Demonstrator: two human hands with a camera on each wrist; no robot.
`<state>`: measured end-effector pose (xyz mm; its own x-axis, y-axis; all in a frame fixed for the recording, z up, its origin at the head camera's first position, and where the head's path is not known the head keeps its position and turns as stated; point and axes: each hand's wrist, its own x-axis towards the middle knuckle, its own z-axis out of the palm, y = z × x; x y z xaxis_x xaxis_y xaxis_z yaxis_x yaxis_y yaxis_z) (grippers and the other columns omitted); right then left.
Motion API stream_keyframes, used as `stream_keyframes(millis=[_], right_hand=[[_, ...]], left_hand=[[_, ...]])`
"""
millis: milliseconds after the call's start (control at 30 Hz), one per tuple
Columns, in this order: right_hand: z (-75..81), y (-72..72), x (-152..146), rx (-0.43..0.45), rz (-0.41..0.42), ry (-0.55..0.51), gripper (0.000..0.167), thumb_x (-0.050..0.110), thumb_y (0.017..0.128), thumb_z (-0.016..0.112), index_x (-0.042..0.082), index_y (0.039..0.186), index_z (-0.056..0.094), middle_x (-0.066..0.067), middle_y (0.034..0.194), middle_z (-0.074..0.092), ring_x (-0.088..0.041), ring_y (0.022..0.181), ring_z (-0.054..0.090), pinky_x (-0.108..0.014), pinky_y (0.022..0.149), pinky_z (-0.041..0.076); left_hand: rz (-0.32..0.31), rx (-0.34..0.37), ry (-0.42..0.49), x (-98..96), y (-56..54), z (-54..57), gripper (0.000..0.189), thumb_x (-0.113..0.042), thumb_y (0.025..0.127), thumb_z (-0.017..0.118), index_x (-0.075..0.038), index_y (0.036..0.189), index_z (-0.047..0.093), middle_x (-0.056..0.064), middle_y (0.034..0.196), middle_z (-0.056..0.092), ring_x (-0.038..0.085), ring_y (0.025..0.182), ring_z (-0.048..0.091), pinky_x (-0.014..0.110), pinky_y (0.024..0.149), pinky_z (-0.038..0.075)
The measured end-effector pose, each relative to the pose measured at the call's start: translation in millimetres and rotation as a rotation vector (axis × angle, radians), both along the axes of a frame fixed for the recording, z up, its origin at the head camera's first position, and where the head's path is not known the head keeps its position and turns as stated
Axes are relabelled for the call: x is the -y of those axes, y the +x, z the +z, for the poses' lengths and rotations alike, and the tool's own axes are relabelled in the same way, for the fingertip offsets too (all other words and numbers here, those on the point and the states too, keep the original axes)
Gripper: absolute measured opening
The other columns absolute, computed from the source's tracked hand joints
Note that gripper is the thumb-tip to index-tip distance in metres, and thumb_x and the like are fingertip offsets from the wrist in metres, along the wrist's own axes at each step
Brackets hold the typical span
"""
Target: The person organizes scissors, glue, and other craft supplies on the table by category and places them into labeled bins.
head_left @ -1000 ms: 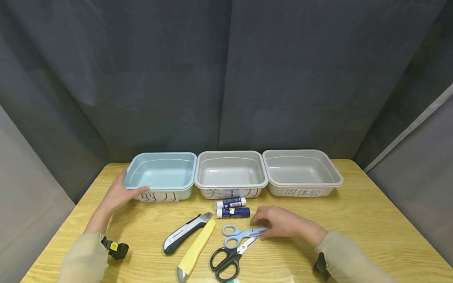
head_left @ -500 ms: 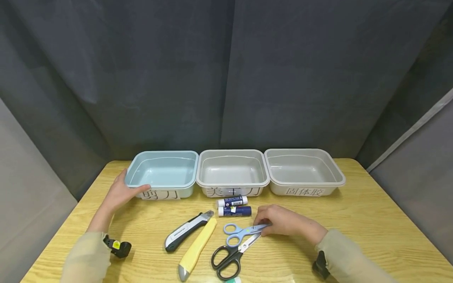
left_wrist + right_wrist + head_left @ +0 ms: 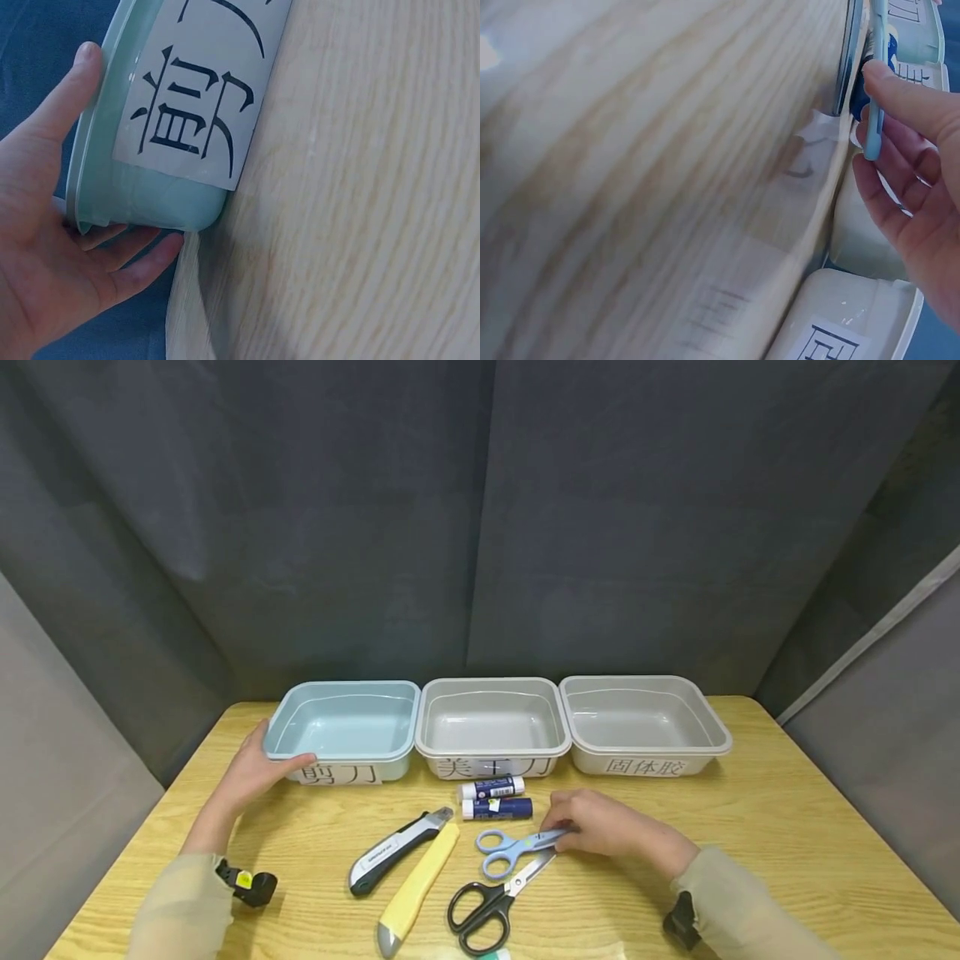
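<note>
Left of frame: my left hand (image 3: pixel 253 770) grips a blue bin (image 3: pixel 348 727) | Lower center: my right hand (image 3: pixel 603 823) pinches blue scissors (image 3: pixel 521 847) by the blades (black scissors (image 3: pixel 491 912) just below)

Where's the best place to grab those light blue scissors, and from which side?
Probably by the narrow blade end, coming from the right: the light blue scissors point that way, toward the right hand, which pinches them there. The slim, flat shape suits a pinch across its two faces. The handle loops face left, farther from that hand.
</note>
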<state>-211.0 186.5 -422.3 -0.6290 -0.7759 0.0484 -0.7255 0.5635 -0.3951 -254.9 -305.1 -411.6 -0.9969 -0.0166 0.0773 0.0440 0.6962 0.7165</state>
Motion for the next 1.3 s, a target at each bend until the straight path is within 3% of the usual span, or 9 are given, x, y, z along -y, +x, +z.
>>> stream_keyframes(millis=[200, 500, 867, 1300], right_hand=[[4.0, -2.4, 3.7, -0.046, 0.027, -0.028, 0.018, 0.016, 0.076, 0.07, 0.016, 0.095, 0.071, 0.007, 0.081, 0.056, -0.004, 0.074, 0.051, -0.015, 0.067, 0.046], [13.5, -4.4, 12.3, -0.091, 0.0, -0.029, 0.022, 0.02, 0.077, 0.07, 0.016, 0.098, 0.07, 0.009, 0.086, 0.056, -0.003, 0.076, 0.051, -0.018, 0.069, 0.047], [23.2, -7.8, 25.6, -0.16, 0.049, -0.081, 0.023, 0.019, 0.078, 0.07, 0.013, 0.1, 0.07, 0.005, 0.096, 0.06, -0.006, 0.086, 0.056, -0.021, 0.077, 0.048], [24.5, -24.8, 33.2, -0.23, 0.08, -0.148, 0.024, 0.019, 0.076, 0.071, 0.011, 0.099, 0.071, 0.005, 0.079, 0.056, -0.006, 0.067, 0.05, -0.015, 0.061, 0.043]], left_hand=[[-0.003, -0.009, 0.026, -0.9, 0.5, -1.1, 0.103, -0.045, 0.075, 0.07, 0.0, 0.144, 0.008, 0.028, 0.136, 0.031, 0.041, 0.118, 0.037, 0.058, 0.096, 0.032], [0.052, 0.082, 0.0, -0.5, 1.6, -2.2, 0.117, -0.053, 0.074, 0.068, 0.001, 0.143, -0.009, 0.033, 0.144, 0.008, 0.047, 0.127, 0.021, 0.064, 0.1, 0.023], [0.052, 0.058, 0.017, -0.1, 0.9, -4.6, 0.115, -0.05, 0.073, 0.069, -0.001, 0.144, -0.007, 0.032, 0.144, 0.01, 0.045, 0.127, 0.022, 0.063, 0.1, 0.023], [0.037, 0.025, 0.047, 0.7, -0.6, -7.9, 0.113, -0.049, 0.073, 0.07, -0.001, 0.145, -0.003, 0.03, 0.144, 0.016, 0.044, 0.127, 0.026, 0.061, 0.1, 0.025]])
